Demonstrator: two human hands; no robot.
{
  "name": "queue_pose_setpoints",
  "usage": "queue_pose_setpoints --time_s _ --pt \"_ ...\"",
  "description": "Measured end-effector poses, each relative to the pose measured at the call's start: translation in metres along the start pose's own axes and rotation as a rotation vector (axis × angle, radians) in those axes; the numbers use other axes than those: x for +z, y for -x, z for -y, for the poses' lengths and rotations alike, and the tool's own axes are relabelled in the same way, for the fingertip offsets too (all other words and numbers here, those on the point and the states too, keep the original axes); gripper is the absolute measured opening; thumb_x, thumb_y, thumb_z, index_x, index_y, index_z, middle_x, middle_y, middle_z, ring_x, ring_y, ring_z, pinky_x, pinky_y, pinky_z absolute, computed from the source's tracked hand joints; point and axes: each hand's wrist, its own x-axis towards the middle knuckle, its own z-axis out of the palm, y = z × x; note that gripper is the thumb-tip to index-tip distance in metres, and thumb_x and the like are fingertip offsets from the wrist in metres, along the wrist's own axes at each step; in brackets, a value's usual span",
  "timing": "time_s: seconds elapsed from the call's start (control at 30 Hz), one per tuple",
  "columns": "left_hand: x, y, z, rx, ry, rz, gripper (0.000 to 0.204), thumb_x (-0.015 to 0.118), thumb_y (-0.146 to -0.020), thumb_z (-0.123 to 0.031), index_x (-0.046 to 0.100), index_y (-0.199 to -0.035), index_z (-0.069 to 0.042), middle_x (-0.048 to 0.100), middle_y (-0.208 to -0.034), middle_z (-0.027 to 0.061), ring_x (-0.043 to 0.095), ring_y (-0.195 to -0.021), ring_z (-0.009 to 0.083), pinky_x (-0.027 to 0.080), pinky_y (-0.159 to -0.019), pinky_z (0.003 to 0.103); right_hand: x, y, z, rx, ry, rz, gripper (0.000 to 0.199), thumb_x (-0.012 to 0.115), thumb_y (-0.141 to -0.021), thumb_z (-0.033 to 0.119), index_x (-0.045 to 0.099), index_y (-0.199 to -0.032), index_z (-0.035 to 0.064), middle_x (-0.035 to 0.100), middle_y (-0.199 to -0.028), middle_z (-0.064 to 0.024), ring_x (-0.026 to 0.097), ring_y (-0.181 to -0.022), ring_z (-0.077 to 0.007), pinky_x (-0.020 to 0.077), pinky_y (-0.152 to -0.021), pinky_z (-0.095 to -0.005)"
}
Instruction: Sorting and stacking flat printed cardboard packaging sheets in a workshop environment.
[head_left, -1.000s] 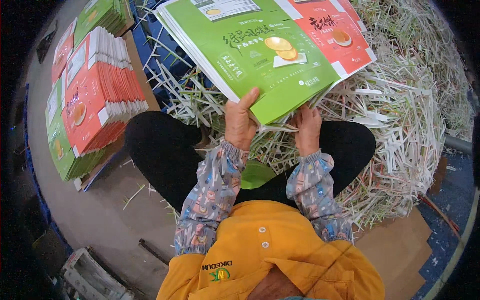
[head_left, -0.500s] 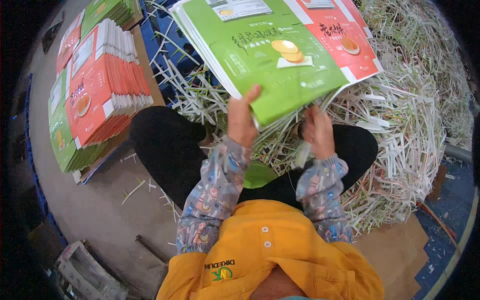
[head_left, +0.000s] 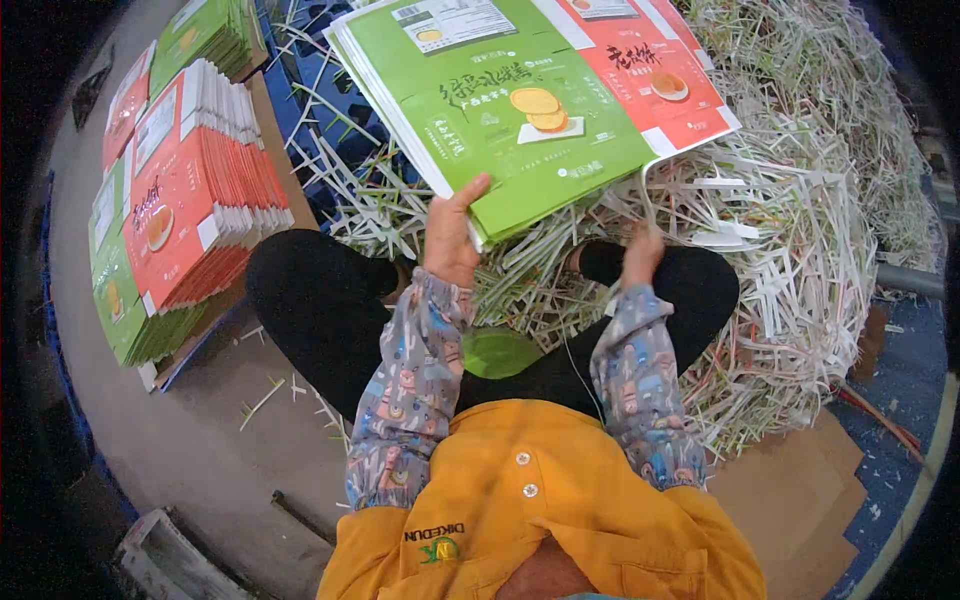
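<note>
A stack of printed card sheets (head_left: 590, 150), green on the left and red on the right with pictures of round cakes, is raised above my crossed legs. My left hand (head_left: 453, 240) grips its near left corner, thumb on top and the other fingers underneath. From the near edge of the stack a thin white paper strip (head_left: 648, 195) hangs down to my right hand (head_left: 642, 255). The right fingers are closed around the strip's lower end, slightly blurred, a short way below the stack.
At the left stand piles of green and red printed sheets (head_left: 185, 200) on cardboard. A large heap of shredded paper strips (head_left: 780, 290) spreads ahead and to the right. A green piece (head_left: 495, 353) lies between my legs. A grey frame (head_left: 180, 560) sits at the lower left.
The stack has shifted slightly left and nearer in the picture, still in my left hand. My right hand has come away from the sheets' near edge, with the strip now stretched between.
</note>
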Motion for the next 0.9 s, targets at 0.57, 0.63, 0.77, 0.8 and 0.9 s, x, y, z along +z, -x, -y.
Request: queue_pose_setpoints --time_s 0.57,0.63,0.77,0.8,0.9 --pt "-0.012 0.009 0.024 -0.071 -0.025 0.076 0.033 0.056 -0.077 -0.003 0.047 -0.108 0.005 0.057 -0.098 0.013 0.059 -0.082 0.0237 0.051 -0.07 0.034 -0.004 0.067 0.091 0.45 -0.756 0.725 0.04 0.047 -0.086 0.032 0.041 -0.114 0.0038 0.049 -0.103 -0.0119 0.05 -0.091 -0.0207 0.0416 -0.076 -0.0334" --pt "-0.007 0.022 0.03 -0.083 -0.021 0.064 0.035 0.057 -0.077 -0.005 0.046 -0.11 0.004 0.056 -0.101 0.0117 0.058 -0.083 0.0228 0.051 -0.069 0.033 0.013 0.071 0.113 0.72 -1.25 0.612 0.043 0.045 -0.086 0.035 0.042 -0.115 0.0036 0.052 -0.104 -0.0114 0.052 -0.091 -0.0215 0.0423 -0.078 -0.0353" --pt "-0.013 0.043 0.038 -0.187 -0.159 0.104 0.039 0.057 -0.08 -0.02 0.046 -0.111 0.001 0.057 -0.098 0.0089 0.057 -0.083 0.0188 0.05 -0.068 0.032 0.038 0.046 0.105 0.572 -1.331 0.515 0.047 0.046 -0.085 0.036 0.039 -0.119 0.0034 0.047 -0.118 -0.0109 0.047 -0.105 -0.0251 0.0373 -0.09 -0.0407" --pt "-0.011 0.051 0.029 -0.304 -0.225 0.098 0.039 0.056 -0.081 -0.022 0.044 -0.112 -0.001 0.057 -0.095 0.0084 0.057 -0.08 0.0183 0.051 -0.063 0.031 0.042 0.044 0.102 0.611 -1.375 0.526 0.045 0.048 -0.085 0.032 0.04 -0.119 0.0036 0.048 -0.115 -0.0111 0.049 -0.102 -0.0255 0.0384 -0.089 -0.0404" --pt "-0.024 0.052 0.027 -0.544 -0.281 0.15 0.038 0.053 -0.083 -0.026 0.041 -0.113 -0.007 0.057 -0.086 0.0079 0.059 -0.067 0.0178 0.052 -0.051 0.028 0.05 0.046 0.089 0.691 -1.349 0.485 0.042 0.05 -0.085 0.026 0.04 -0.118 0.0024 0.049 -0.113 -0.0115 0.05 -0.1 -0.0255 0.0401 -0.087 -0.0392"
